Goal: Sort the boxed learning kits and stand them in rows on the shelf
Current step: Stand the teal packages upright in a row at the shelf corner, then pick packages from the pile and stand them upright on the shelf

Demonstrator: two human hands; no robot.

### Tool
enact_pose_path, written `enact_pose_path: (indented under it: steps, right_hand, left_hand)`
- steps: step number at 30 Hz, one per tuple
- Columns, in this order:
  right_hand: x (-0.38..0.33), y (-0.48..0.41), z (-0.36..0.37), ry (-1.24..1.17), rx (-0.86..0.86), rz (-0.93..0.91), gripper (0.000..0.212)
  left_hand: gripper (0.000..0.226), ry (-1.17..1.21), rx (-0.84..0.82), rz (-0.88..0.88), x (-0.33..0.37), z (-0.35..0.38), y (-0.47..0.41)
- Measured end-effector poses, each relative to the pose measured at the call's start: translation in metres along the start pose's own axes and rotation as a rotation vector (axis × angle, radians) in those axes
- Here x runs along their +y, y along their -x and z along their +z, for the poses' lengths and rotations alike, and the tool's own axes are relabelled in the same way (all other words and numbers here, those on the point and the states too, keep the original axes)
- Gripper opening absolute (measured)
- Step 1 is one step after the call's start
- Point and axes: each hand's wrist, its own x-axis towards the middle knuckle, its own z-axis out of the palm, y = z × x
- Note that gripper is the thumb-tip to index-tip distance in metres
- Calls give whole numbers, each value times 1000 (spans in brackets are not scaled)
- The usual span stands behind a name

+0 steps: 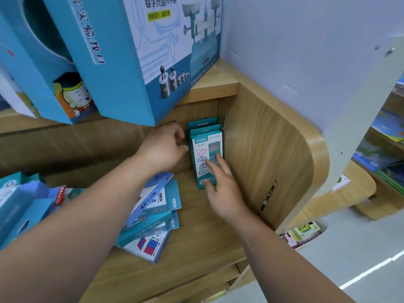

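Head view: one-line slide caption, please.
Right hand presses the front teal kit box upright in the shelf corner, left hand beside it, other kits piled flat.

Shelf is light tan wood grain. The upright kit boxes in the corner are teal with a white front showing red and blue line shapes. The flat pile is teal and blue too, one with red-and-blue cubes, and the big box overhead is blue with a white panel.
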Motion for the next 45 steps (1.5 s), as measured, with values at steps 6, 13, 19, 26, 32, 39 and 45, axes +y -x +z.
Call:
enact_pose_path:
  steps: [6,13,19,26,32,39,45]
  right_hand:
    - [-1,13,4,-86,51,19,39]
    - [-37,22,23,-260,-193,186,31]
    - [-54,23,39,-239,-182,170,40]
    - [-70,31,19,-452,-205,137,23]
    - [-71,33,5,-642,-80,271,13]
    - [-53,45,-27,-594,166,305,13]
    - [-36,58,-24,-326,51,354,12]
  left_hand:
    - [31,-40,150,-97,-32,-26,79]
    - [90,-310,47,-222,-67,-14,110]
    - [110,-366,52,-318,-72,-16,110]
    - [116,-219,196,-200,-47,-10,125]
    - [118,-44,75,-137,-43,-7,127]
    - [93,-242,-59,-204,-72,-4,136]
    - [81,-372,-8,-188,-77,-3,132]
